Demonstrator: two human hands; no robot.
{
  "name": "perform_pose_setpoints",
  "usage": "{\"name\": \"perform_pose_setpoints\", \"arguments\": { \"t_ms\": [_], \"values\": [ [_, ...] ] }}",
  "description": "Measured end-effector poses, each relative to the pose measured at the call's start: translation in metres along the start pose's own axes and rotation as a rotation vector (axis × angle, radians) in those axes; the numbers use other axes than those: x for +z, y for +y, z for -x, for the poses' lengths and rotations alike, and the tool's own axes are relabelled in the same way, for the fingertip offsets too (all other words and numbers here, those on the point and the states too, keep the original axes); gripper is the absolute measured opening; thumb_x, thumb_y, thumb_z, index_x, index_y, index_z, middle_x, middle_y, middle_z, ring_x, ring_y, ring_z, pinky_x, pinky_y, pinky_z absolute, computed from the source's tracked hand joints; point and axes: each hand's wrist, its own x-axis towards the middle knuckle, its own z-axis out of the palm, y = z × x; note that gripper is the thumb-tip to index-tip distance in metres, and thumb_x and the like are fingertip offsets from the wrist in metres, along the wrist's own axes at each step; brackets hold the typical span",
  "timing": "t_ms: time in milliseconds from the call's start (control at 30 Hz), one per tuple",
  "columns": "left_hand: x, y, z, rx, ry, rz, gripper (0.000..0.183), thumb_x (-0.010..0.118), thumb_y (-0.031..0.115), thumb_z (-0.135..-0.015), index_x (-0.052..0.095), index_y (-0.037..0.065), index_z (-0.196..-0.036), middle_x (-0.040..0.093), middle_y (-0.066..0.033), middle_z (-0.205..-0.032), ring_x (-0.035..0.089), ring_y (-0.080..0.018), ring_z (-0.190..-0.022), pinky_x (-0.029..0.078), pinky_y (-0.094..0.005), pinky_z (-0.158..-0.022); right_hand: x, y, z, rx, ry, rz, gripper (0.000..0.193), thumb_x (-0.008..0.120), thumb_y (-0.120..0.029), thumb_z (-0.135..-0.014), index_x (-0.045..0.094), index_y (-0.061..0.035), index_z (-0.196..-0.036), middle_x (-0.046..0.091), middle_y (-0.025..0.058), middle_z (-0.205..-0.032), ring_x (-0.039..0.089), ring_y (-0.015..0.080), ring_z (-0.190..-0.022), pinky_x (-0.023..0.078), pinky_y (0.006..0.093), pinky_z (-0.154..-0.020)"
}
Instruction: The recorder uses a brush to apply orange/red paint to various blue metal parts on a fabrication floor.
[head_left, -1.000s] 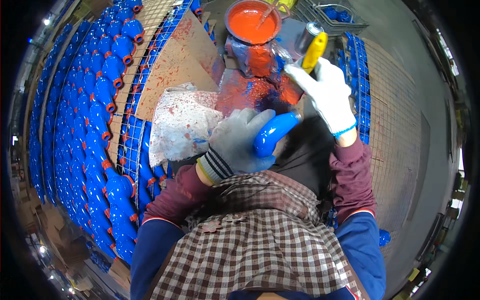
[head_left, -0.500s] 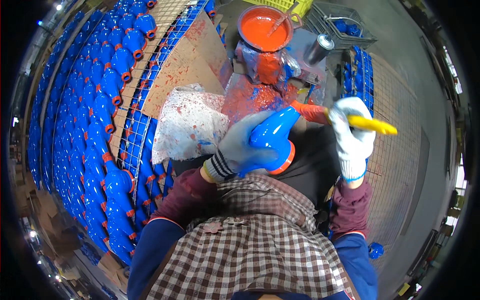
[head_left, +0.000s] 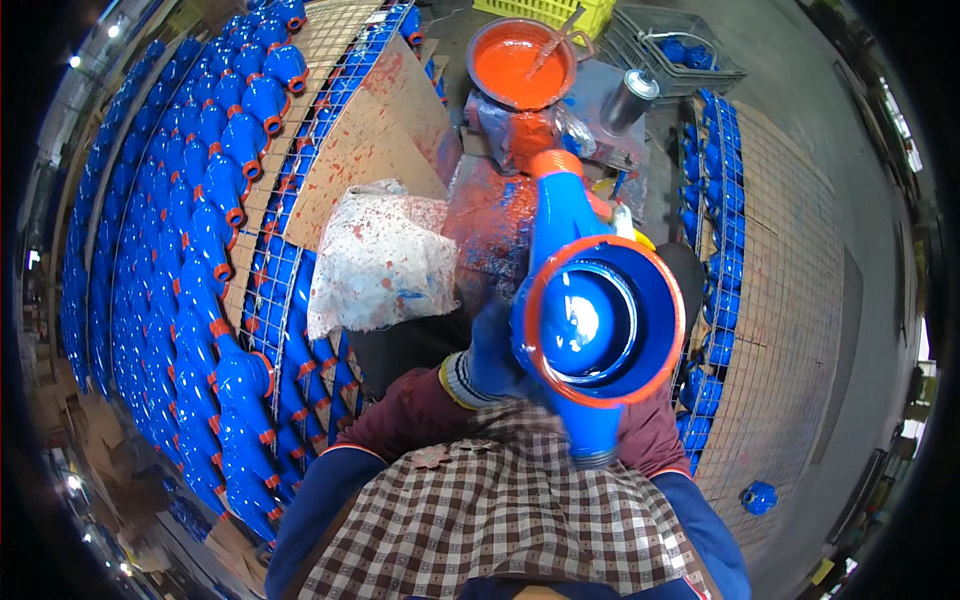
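- At nine o'clock on the blue fitting [head_left: 595,320], my gloved left hand [head_left: 495,350] is closed on its side; the fitting hides most of the fingers.
- Just past twelve o'clock, behind the fitting, a sliver of white glove shows: my right hand [head_left: 622,222], gripping a brush [head_left: 645,240] with a yellow handle.
- The fitting hangs between my arms above my lap, its wide red-rimmed mouth facing up at me, one red-ended neck toward twelve, a narrow end toward six.
- Between nine and ten o'clock, a paint-spotted white cloth [head_left: 385,262] lies near my left hand, with spattered cardboard [head_left: 370,140] beyond it at ten.
- Toward half past eleven sits a bucket [head_left: 515,75] of orange-red paint, a stick leaning in it.
- At twelve o'clock, a dark can [head_left: 628,103] stands near the bucket.
- Farther out at nine, rows of blue fittings [head_left: 190,260] with red ends; near two, a rack [head_left: 722,180] of more.
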Motion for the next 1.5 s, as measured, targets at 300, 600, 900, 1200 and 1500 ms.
{"name": "perform_pose_setpoints", "arguments": {
  "t_ms": [300,600,900,1200,1500],
  "values": [
    [0.058,0.064,-0.021,-0.194,-0.031,-0.232,0.078,0.06,0.053,-0.083,0.035,0.008,-0.141,0.048,-0.0128,-0.136,0.057,-0.0301,-0.112,0.048,-0.0465,-0.095,-0.019,-0.07,-0.037,-0.629,0.162,0.568,0.022,0.06,-0.02,-0.093,0.06,-0.0027,-0.107,0.06,0.0025,-0.085,0.056,0.0081,-0.07,0.046,0.0214,-0.061],
    [0.085,0.068,-0.026,0.451,-0.269,-2.354,0.061,0.076,0.018,-0.058,0.053,0.01,-0.114,0.057,-0.0108,-0.103,0.058,-0.0303,-0.087,0.05,-0.0404,-0.072,0.031,-0.089,-0.035,-0.647,-0.107,1.785,0.023,0.068,-0.026,-0.086,0.068,-0.0066,-0.098,0.063,0.0095,-0.076,0.061,0.0253,-0.063,0.047,0.0344,-0.055],
    [0.078,0.068,-0.028,0.475,-0.232,-2.304,0.062,0.079,0.021,-0.055,0.056,0.011,-0.112,0.057,-0.0086,-0.103,0.058,-0.0293,-0.086,0.049,-0.0411,-0.071,0.028,-0.089,-0.014,-1.187,-0.229,2.195,0.019,0.073,-0.022,-0.082,0.069,-0.0055,-0.089,0.06,0.0079,-0.067,0.057,0.0242,-0.056,0.044,0.0348,-0.05],
    [0.048,0.076,-0.024,0.536,-0.139,-1.758,0.085,0.085,0.014,-0.052,0.045,0.008,-0.126,0.053,-0.0139,-0.119,0.055,-0.0287,-0.111,0.047,-0.0397,-0.092,0.018,-0.09,0.018,-0.939,-0.293,1.258,0.02,0.076,0.0,-0.072,0.064,-0.0037,-0.087,0.064,0.0088,-0.082,0.06,0.0226,-0.075,0.048,0.0323,-0.066],
    [0.015,0.047,-0.003,-0.116,-0.141,-0.081,0.11,0.086,0.031,-0.059,0.025,0.007,-0.147,0.038,-0.0122,-0.143,0.042,-0.0251,-0.13,0.032,-0.0402,-0.111,-0.025,-0.023,-0.008,-0.263,-0.098,-0.03,0.024,0.055,-0.026,-0.095,0.056,-0.0069,-0.109,0.06,0.0129,-0.108,0.059,0.0257,-0.102,0.049,0.0387,-0.089]
  ]
}}
